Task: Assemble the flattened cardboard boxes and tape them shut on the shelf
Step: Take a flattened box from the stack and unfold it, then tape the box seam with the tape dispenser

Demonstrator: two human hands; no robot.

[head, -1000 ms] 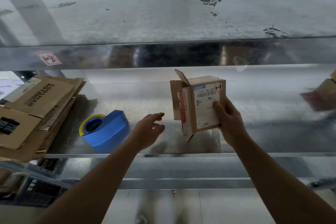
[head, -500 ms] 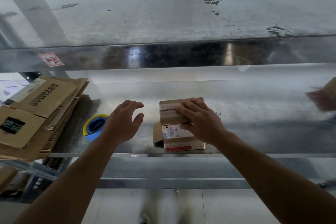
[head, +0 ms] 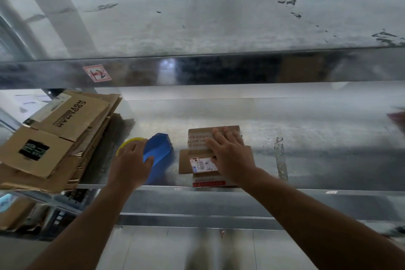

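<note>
your left hand [head: 131, 165] grasps the blue tape dispenser [head: 159, 152], centre frame; your right hand [head: 230, 158], fingers straight, presses the box [head: 198, 140].

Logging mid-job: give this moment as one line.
left hand grips tape dispenser | right hand presses flat on small box | box rests on shelf

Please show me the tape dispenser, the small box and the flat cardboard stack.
tape dispenser [head: 158, 151], head view, blue body.
small box [head: 198, 138], head view, top flap.
flat cardboard stack [head: 72, 120], head view, top sheet.
</note>
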